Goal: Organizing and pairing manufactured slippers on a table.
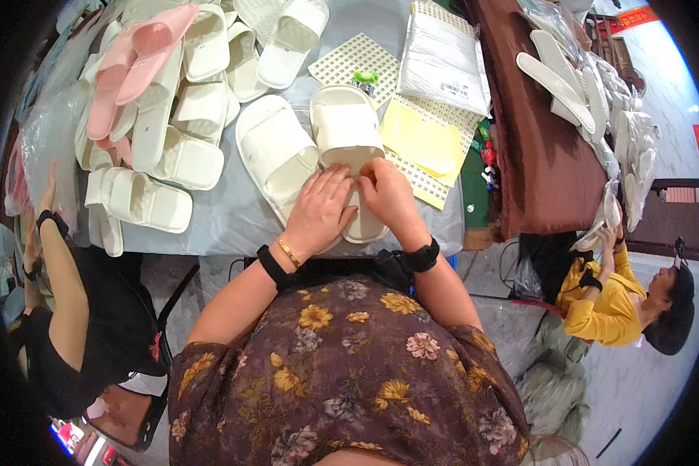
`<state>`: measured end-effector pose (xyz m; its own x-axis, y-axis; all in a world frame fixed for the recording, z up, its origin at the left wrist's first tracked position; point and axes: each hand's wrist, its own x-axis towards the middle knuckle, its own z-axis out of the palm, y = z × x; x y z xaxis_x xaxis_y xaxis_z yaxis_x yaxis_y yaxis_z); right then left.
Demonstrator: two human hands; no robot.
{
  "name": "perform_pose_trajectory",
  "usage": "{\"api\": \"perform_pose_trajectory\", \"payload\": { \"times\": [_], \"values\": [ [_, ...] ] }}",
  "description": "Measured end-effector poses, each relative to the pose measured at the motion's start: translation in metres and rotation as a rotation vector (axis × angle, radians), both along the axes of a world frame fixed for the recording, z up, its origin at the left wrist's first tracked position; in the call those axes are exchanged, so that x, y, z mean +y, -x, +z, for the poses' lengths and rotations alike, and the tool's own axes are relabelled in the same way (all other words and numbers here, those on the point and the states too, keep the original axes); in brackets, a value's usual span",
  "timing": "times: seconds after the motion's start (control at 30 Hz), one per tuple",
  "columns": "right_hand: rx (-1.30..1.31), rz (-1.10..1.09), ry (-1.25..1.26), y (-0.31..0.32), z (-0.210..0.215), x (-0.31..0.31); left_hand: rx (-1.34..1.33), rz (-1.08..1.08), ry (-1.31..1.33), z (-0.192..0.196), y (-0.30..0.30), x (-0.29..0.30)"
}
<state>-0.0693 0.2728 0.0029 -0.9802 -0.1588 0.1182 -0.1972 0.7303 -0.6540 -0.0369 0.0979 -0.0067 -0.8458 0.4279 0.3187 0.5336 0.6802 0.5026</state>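
We see a white slipper [350, 130] lying sole-down on the grey-covered table [227, 221], straight ahead of the wearer, with both bare hands on its heel half. Its long axis runs nearly from twelve o'clock to six, leaning slightly toward eleven at the toe, so the strap sits at twelve from the fingers and the heel points back toward the wearer. The left hand [318, 206] comes in from seven o'clock, its fingers stretched out flat over the insole, and we see no grasp there. The right hand [391, 198] comes from five and lies along the slipper's right edge, fingers curled inward; we cannot tell whether their tips pinch anything. Both hands touch this slipper, so neither is clearly nearer. Its white mate [276, 147] lies just beside it at ten o'clock, its toe turned toward eleven, and the left hand is the closer to that one. At one o'clock, near the strap, we find yellow sheets [421, 144].
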Motion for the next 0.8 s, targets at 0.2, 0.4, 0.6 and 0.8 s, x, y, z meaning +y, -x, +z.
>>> {"api": "perform_pose_trajectory", "payload": {
  "times": [0.2, 0.4, 0.6, 0.8],
  "values": [
    [0.053, 0.012, -0.106, -0.0017, -0.0007, -0.0041, -0.051, -0.012, -0.037, 0.0035, -0.0001, -0.0006],
    [0.024, 0.013, -0.089, -0.0041, 0.0019, -0.0034, -0.012, -0.003, -0.002, -0.0001, 0.0005, -0.0008],
    [0.009, 0.072, -0.080, -0.0020, 0.0033, -0.0002, 0.002, -0.002, -0.014, 0.0011, 0.0006, 0.0001],
    [0.023, 0.016, -0.111, -0.0028, 0.0073, -0.0083, 0.013, 0.003, -0.012, -0.0001, 0.0006, 0.0003]
  ]
}}
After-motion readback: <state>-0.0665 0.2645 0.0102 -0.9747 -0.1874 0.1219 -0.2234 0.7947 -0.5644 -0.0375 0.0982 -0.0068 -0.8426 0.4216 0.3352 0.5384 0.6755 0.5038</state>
